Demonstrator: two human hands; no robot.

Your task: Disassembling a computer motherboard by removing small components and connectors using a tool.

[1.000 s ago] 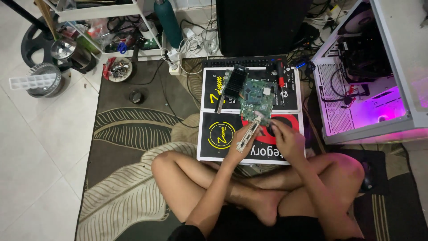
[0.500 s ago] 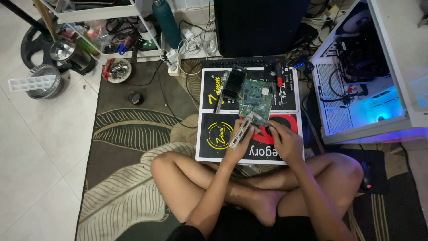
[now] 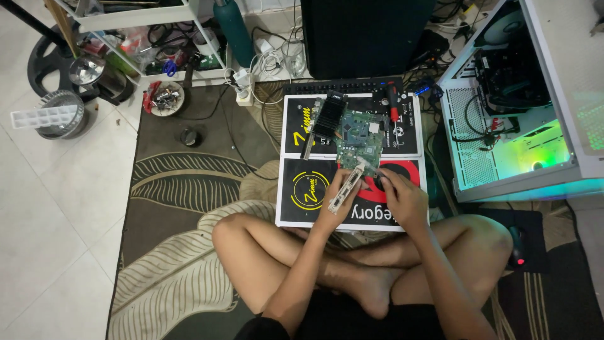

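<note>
I sit cross-legged on a patterned rug before a black printed box (image 3: 302,189) lying flat. My left hand (image 3: 335,200) grips a narrow silvery metal bracket (image 3: 345,187) at the near end of a green circuit board (image 3: 358,140). My right hand (image 3: 401,196) is closed around a thin tool whose tip touches the board's near edge beside the bracket. A black finned heatsink card (image 3: 328,118) lies on the box left of the board, and a red-handled screwdriver (image 3: 392,102) rests to its right.
An open white computer case (image 3: 522,119) glowing green stands at right. A black tower (image 3: 365,34) is behind the box. A bowl of small parts (image 3: 165,99), a shelf with clutter, cables and a teal bottle (image 3: 233,26) sit at upper left. A mouse (image 3: 517,245) lies by my right knee.
Both hands stay at the board's near edge with small shifts. The case lighting has gone from pink to blue to green.
</note>
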